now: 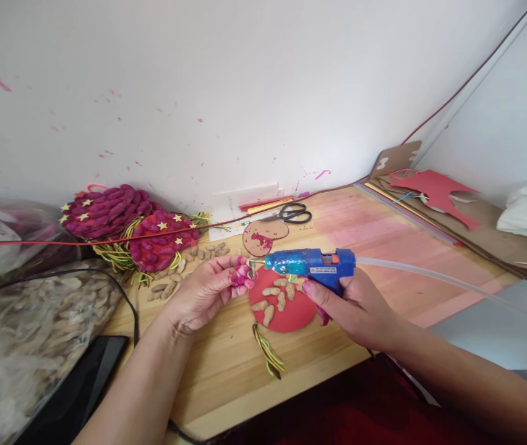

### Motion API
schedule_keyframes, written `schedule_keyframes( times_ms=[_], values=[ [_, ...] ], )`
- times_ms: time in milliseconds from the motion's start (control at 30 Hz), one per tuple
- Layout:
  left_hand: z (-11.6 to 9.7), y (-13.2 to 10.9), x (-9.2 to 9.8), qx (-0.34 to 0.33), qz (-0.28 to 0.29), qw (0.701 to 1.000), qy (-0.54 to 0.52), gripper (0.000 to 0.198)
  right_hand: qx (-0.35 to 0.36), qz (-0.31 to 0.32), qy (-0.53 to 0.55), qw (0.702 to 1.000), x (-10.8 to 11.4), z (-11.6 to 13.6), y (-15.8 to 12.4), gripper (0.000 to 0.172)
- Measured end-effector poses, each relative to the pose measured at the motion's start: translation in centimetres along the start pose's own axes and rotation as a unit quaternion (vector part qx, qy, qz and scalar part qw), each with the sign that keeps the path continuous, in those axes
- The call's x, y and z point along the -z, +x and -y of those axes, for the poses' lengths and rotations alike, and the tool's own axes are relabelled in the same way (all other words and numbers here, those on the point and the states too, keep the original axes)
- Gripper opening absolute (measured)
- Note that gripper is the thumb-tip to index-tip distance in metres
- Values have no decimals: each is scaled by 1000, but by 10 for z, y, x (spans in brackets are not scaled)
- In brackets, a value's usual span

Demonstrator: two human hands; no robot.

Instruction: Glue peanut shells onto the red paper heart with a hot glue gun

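Observation:
My right hand point(354, 306) grips a blue glue gun point(312, 262) with a long clear glue stick point(407, 269) running out of its back. The nozzle points left and meets a small peanut point(252, 268) pinched between the pink-stained fingertips of my left hand point(214, 284). Below the gun lies a red disc point(298, 315) with several peanuts point(282, 300) on it, partly hidden by the gun and my right hand. A yellow, green and dark yarn tassel point(268, 352) extends from the disc's lower left edge.
Magenta peanut decorations point(110, 213) with stars and yarn lie at the back left, near loose peanuts point(166, 287). Black scissors point(294, 213) and a stained cardboard piece point(258, 239) are behind the gun. A peanut bag point(31, 346) fills the left; red paper point(440, 188) lies on cardboard at right.

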State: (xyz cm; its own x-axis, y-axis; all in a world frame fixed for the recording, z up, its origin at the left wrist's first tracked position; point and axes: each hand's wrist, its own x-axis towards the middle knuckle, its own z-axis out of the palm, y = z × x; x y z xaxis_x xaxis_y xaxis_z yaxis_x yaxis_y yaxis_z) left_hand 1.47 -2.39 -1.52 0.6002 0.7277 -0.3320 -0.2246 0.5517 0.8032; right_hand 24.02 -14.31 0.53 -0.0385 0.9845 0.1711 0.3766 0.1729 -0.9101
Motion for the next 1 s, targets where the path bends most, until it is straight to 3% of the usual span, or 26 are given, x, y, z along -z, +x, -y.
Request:
schedule_keyframes(
  times_ms=[1000],
  values=[
    [2,1,3,7,-5,1000,-3,39,12,3,-5,1000,0,-4,3,36]
  ],
)
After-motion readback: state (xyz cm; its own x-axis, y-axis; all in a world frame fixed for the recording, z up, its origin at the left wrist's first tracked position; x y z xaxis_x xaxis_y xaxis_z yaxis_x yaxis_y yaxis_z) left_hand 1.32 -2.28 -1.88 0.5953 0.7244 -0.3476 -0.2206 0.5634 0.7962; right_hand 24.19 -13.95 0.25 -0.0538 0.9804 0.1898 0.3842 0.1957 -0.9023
